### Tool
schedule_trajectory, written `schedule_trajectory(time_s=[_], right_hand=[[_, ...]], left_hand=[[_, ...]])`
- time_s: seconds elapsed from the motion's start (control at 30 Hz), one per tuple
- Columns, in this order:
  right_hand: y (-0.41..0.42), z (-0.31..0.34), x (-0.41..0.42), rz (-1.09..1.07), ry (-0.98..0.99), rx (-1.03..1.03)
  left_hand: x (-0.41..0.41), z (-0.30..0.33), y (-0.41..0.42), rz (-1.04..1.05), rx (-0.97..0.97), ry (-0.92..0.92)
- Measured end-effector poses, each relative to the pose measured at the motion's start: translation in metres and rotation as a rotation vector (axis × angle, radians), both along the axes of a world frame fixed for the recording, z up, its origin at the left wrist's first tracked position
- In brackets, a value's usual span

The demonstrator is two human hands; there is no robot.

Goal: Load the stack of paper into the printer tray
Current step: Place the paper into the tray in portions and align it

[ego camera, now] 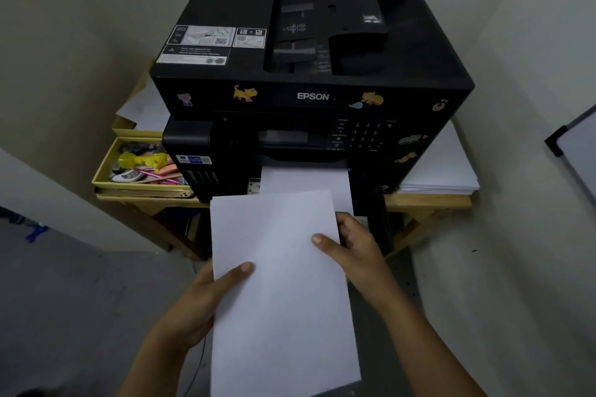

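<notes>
A black Epson printer with cartoon stickers stands on a wooden table. I hold a white paper stack in front of it, its far edge near the printer's lower front. My left hand grips the stack's left edge, thumb on top. My right hand grips the right edge the same way. Behind the held stack, white paper lies in the pulled-out tray under the control panel. The tray's dark right wall shows beside my right hand.
A yellow box of pens and small items sits left of the printer, loose sheets behind it. Another pile of white paper lies on the table to the right. Walls close in on both sides; a whiteboard edge is at right.
</notes>
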State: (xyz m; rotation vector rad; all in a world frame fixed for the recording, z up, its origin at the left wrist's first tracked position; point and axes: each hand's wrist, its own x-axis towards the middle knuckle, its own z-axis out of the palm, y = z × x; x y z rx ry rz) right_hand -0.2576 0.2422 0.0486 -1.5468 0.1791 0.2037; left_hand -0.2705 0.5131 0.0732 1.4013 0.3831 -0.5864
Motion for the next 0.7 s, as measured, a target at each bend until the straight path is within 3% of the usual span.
schedule_trajectory(time_s=[0.2,0.3,0.43,0.53,0.7], right_hand=[[-0.025,-0.002,0.001,0.041,0.031,-0.061],[-0.033,-0.002,-0.004,0.128,0.018,-0.224],[-0.045,-0.018,-0.008,0.156,-0.173,-0.68],[-0.051,-0.034,-0.011,0.188,-0.29,-0.821],[-0.06,-0.059,-0.015,0.038,-0.49,-1.003]], left_hand=[[0.004,-0.019,-0.012,-0.035,0.026,-0.082],[0.007,-0.024,-0.012,-0.075,0.096,-0.125],[0.009,-0.03,-0.015,-0.097,0.222,-0.193],[0.005,-0.036,-0.017,-0.085,0.28,-0.248],[0.0,-0.041,-0.002,-0.014,0.384,-0.213]])
